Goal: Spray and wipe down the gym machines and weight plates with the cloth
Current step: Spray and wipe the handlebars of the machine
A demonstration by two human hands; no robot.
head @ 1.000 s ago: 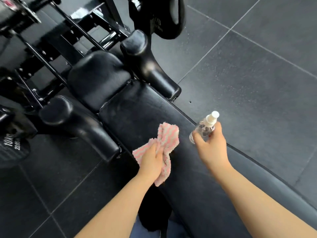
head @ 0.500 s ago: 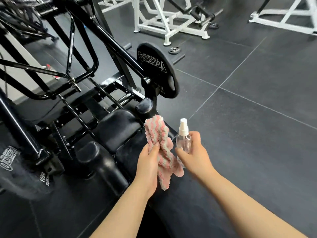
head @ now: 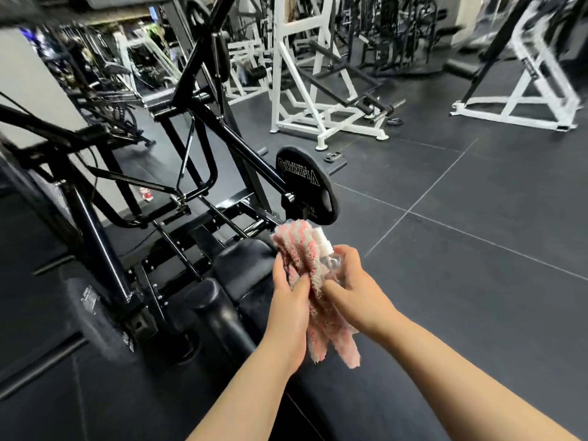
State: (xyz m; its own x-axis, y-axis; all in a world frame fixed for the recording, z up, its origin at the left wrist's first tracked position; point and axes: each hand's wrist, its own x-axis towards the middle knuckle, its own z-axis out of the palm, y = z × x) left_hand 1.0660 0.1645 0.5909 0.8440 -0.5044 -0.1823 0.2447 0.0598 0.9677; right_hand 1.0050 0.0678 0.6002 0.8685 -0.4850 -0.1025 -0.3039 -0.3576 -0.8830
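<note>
The left hand (head: 291, 300) grips a pink-and-grey striped cloth (head: 313, 281), fingers curled round its middle, and the right hand (head: 353, 288) holds a small clear spray bottle (head: 332, 261) pressed against the cloth's right side. Most of the bottle is hidden: the cloth covers its left flank and the right fingers wrap its body, so only the white nozzle and a strip of clear plastic show above the thumb. Whether the nozzle touches the cloth or merely sits against it cannot be told. The cloth's tail hangs loose below both hands, its frayed ends dangling over the dark pad (head: 251, 265) of the black machine (head: 203, 160).

Just above the grip, a black weight plate (head: 305, 186) with white lettering stands on its peg, its lower edge nearly meeting the top of the cloth. Left of the grip and below it, a rounded roller pad (head: 216, 310) juts out, and beyond that the machine's bars cross closely. The far-left edge is blurred, and a second plate there is only a dark smear. Both forearms are cut off by the bottom edge.

Right of the grip the tiled rubber floor (head: 477, 249) lies open, running to the white frames (head: 318, 90) well beyond.
</note>
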